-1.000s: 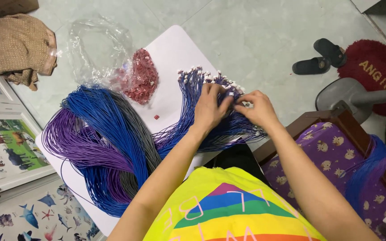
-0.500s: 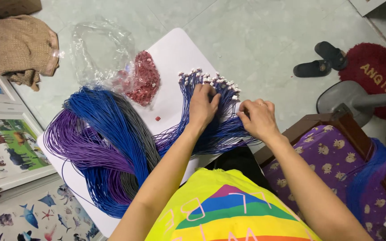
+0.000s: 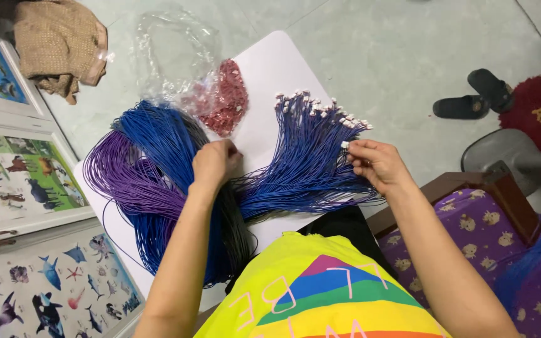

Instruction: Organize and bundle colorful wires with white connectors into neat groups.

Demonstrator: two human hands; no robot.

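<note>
left hand [image 3: 215,161] has shifted off the fanned blue cords [image 3: 308,156] over to the big blue/purple cord bundle [image 3: 151,175], fingers curled shut, likely picking the next strand; exact grip cannot tell. right hand [image 3: 374,164] pinches a white cord tip, prob. to keep ends aligned. pile of red pieces [image 3: 223,103] w/ clear bag [image 3: 170,56] within reach. white tabletop [image 3: 270,62] on tiled floor [image 3: 377,50]; sandals [image 3: 474,94], picture boards [image 3: 14,169] nearby.
</note>
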